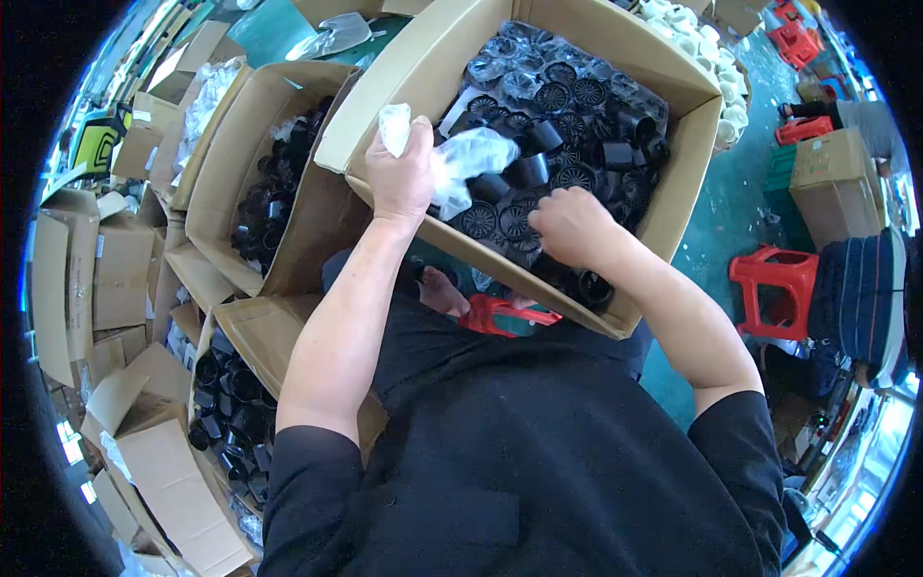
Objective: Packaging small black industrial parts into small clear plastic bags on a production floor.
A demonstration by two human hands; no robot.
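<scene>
Head cam: L hand (399, 178), fingers clamped on clear plastic (473, 159); R hand (579, 229), tips hidden, can't tell grip.

We see bright, mostly even light, with white glare along the lower right rim and small blown-out spots at the lower left. The translucent plastic bag (478, 157) catches pale highlights, the black shirt (558, 452) swallows detail, and shapes bend toward the blue-fringed, blackened edges.

This looks like a workshop, shown by open cartons (687, 178) of black plastic parts (553, 97), a painted green floor (707, 231) and red stools (788, 272).
</scene>
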